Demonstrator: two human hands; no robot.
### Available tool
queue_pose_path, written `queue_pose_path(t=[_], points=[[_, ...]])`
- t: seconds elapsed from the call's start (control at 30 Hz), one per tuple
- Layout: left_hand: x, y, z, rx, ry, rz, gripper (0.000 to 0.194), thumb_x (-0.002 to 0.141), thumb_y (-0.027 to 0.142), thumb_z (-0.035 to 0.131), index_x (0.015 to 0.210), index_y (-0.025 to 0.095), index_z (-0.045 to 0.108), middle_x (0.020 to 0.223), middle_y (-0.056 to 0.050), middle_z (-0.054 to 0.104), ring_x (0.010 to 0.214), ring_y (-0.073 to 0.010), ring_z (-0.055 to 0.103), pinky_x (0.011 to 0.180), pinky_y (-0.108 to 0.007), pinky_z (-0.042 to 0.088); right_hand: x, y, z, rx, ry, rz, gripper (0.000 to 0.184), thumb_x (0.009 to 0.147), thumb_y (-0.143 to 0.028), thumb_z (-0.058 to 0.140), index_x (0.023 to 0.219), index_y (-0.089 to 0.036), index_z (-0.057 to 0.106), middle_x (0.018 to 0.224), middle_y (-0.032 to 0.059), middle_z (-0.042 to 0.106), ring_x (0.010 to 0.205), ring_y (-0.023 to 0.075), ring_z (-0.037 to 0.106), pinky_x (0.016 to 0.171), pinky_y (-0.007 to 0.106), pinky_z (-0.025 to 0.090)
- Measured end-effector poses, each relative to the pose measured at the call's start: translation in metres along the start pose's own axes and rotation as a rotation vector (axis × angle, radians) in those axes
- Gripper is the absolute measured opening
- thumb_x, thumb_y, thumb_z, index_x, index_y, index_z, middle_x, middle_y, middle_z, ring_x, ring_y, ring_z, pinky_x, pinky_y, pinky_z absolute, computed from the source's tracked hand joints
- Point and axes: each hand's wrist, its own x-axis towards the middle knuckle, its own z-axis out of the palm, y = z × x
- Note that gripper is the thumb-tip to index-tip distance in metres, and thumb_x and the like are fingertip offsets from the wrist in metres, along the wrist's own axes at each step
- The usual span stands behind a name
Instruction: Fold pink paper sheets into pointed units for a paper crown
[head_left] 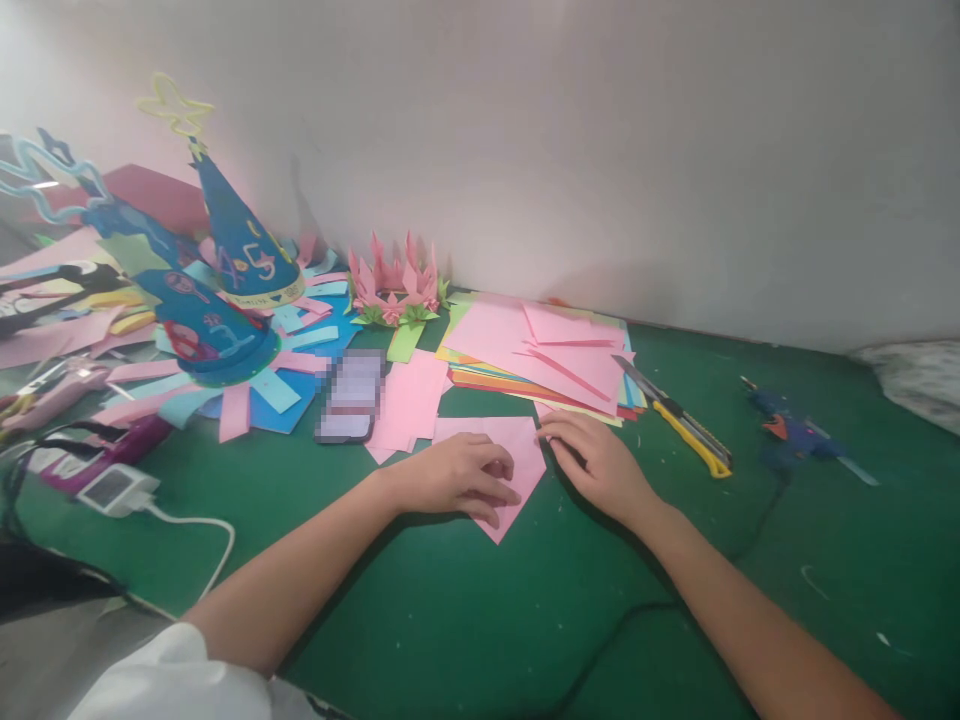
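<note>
A pink paper sheet [520, 447], folded to a point toward me, lies on the green table [465, 600]. My left hand [457, 475] rests flat on its left part, fingers loosely curled and pressing down. My right hand [596, 455] lies at the sheet's right edge, fingertips pressing along the fold. Neither hand lifts the paper. A phone [349, 396] lies just left of the sheet beside more pink paper [411, 400].
A stack of coloured paper [540, 355] lies behind the hands. A yellow utility knife [679, 415] and a blue glue gun [791, 432] lie to the right. Blue party hats [225, 290], a pink paper flower crown [394, 285], paper strips and a white charger [116, 488] fill the left.
</note>
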Motion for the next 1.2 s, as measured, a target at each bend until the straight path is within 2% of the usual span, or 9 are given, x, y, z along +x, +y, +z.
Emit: queue_pose_path(t=[0.1, 0.2, 0.37, 0.5, 0.57, 0.7, 0.83, 1.03, 1.2], points=[[0.0, -0.001, 0.0, -0.035, 0.025, 0.021, 0.028, 0.086, 0.041, 0.056, 0.108, 0.027, 0.066, 0.119, -0.009, 0.058, 0.111, -0.0228, 0.052, 0.098, -0.035, 0.037, -0.001, 0.009, 0.004, -0.112, -0.031, 0.012, 0.032, 0.093, -0.025, 0.04, 0.119, -0.022, 0.057, 0.131, 0.0078, 0.054, 0.119, 0.0234, 0.05, 0.097, 0.045, 0.042], [-0.001, -0.003, 0.001, -0.054, 0.035, 0.047, 0.028, 0.086, 0.039, 0.056, 0.109, 0.025, 0.066, 0.124, -0.01, 0.057, 0.118, -0.0239, 0.048, 0.102, -0.037, 0.036, -0.001, 0.015, 0.003, -0.178, -0.084, -0.02, 0.034, 0.094, -0.028, 0.039, 0.122, -0.019, 0.056, 0.133, 0.0076, 0.054, 0.121, 0.0233, 0.049, 0.099, 0.046, 0.041], [-0.001, -0.004, 0.003, -0.049, 0.036, 0.054, 0.03, 0.087, 0.039, 0.054, 0.109, 0.021, 0.066, 0.128, -0.01, 0.055, 0.122, -0.0233, 0.045, 0.106, -0.036, 0.033, 0.003, 0.014, -0.007, -0.26, 0.05, -0.002, 0.031, 0.094, -0.025, 0.039, 0.092, -0.016, 0.069, 0.098, 0.0077, 0.072, 0.094, 0.0231, 0.064, 0.086, 0.041, 0.045], [0.0, -0.003, 0.002, -0.039, 0.018, 0.044, 0.031, 0.089, 0.039, 0.052, 0.11, 0.021, 0.065, 0.129, -0.01, 0.054, 0.124, -0.0233, 0.043, 0.107, -0.036, 0.032, 0.004, 0.011, -0.014, -0.388, 0.081, 0.071, 0.041, 0.093, -0.024, 0.039, 0.062, -0.017, 0.064, 0.066, 0.0066, 0.069, 0.066, 0.0201, 0.061, 0.07, 0.037, 0.042], [0.0, -0.003, 0.002, -0.041, 0.014, 0.039, 0.03, 0.089, 0.039, 0.051, 0.11, 0.022, 0.065, 0.13, -0.009, 0.054, 0.124, -0.0235, 0.043, 0.107, -0.037, 0.032, 0.003, 0.01, -0.013, -0.409, 0.086, 0.079, 0.04, 0.093, -0.024, 0.039, 0.062, -0.017, 0.064, 0.066, 0.007, 0.068, 0.066, 0.0201, 0.059, 0.069, 0.036, 0.041], [0.001, -0.001, 0.004, -0.043, 0.019, 0.047, 0.03, 0.089, 0.038, 0.052, 0.111, 0.022, 0.064, 0.13, -0.01, 0.054, 0.125, -0.0241, 0.043, 0.107, -0.039, 0.032, 0.003, 0.007, -0.003, -0.337, 0.113, 0.08, 0.03, 0.092, -0.029, 0.042, 0.098, -0.015, 0.067, 0.096, 0.0106, 0.067, 0.09, 0.0245, 0.056, 0.08, 0.039, 0.041], [0.003, 0.002, 0.004, -0.044, 0.029, 0.047, 0.031, 0.089, 0.037, 0.053, 0.114, 0.02, 0.062, 0.129, -0.011, 0.055, 0.124, -0.0236, 0.044, 0.108, -0.038, 0.032, 0.003, 0.001, 0.009, -0.313, 0.034, 0.121, 0.035, 0.089, -0.038, 0.046, 0.111, -0.015, 0.062, 0.1, 0.0119, 0.06, 0.093, 0.0266, 0.052, 0.082, 0.041, 0.042], [0.005, 0.001, 0.009, -0.035, 0.049, 0.084, 0.035, 0.09, 0.04, 0.049, 0.112, 0.016, 0.061, 0.127, -0.012, 0.055, 0.124, -0.0236, 0.044, 0.108, -0.037, 0.031, 0.005, -0.003, 0.012, -0.13, 0.029, 0.173, 0.023, 0.085, -0.035, 0.051, 0.1, -0.019, 0.059, 0.097, 0.0086, 0.059, 0.094, 0.0259, 0.052, 0.083, 0.04, 0.041], [0.005, 0.001, 0.013, -0.04, 0.062, 0.082, 0.037, 0.091, 0.042, 0.046, 0.113, 0.016, 0.061, 0.127, -0.012, 0.055, 0.123, -0.023, 0.044, 0.108, -0.036, 0.031, 0.006, -0.008, 0.012, 0.113, 0.068, 0.334, 0.012, 0.081, -0.026, 0.052, 0.092, -0.021, 0.054, 0.081, 0.0033, 0.06, 0.073, 0.0191, 0.056, 0.07, 0.034, 0.045]])
